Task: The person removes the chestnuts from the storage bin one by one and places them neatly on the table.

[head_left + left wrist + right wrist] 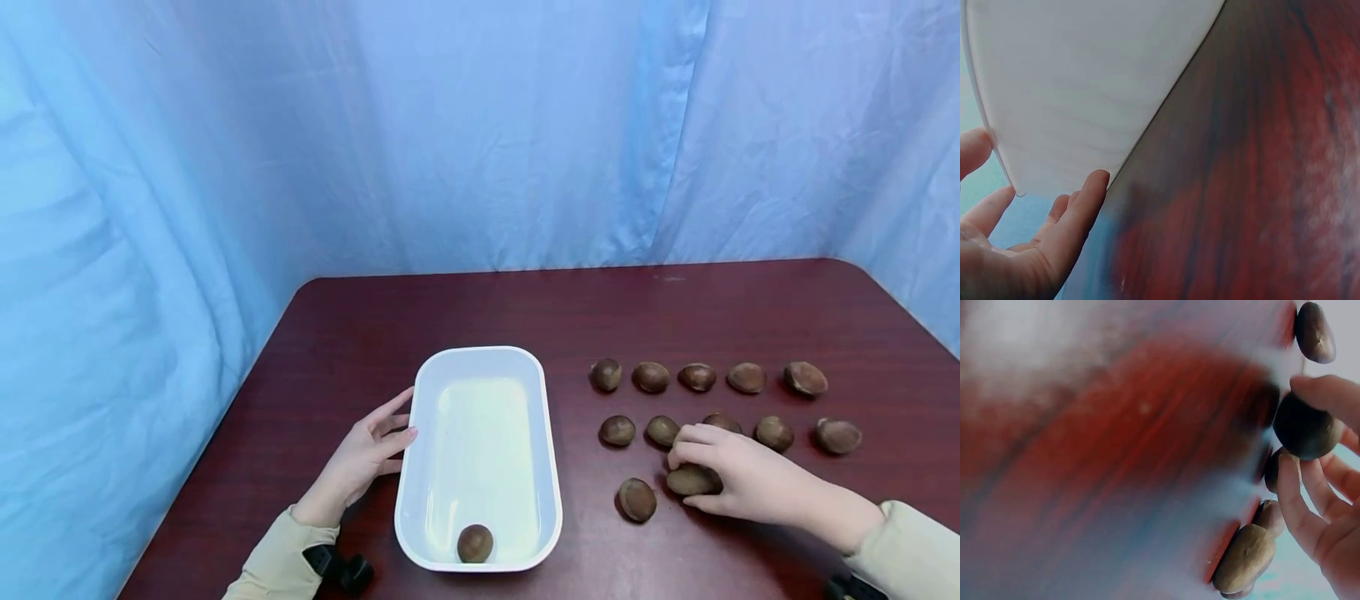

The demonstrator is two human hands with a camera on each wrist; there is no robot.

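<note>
1. One chestnut (692, 481) is pinched in your right hand (738, 483), fingers curled over the top and thumb under its near side, low over the table (480, 312).
2. Right wrist view shows the same grip: the held chestnut sits between thumb and fingertips (1322, 392), with more nuts blurred close around it.
3. Loose chestnuts lie right of the tray: a far row of five starting at (606, 374), a middle row starting at (617, 431), and a single one (637, 499) just beside the held nut, not touching it.
4. Your left hand (365, 461) is spread and relaxed, fingertips (406, 434) touching the left outer wall of the white tray (553, 467); it grips nothing.
5. Left wrist view confirms straight fingers against the tray's rounded corner.
6. One chestnut (475, 543) lies inside the tray at its near end, well apart from both hands.
7. Blue curtain (480, 125) hangs behind the table.
</note>
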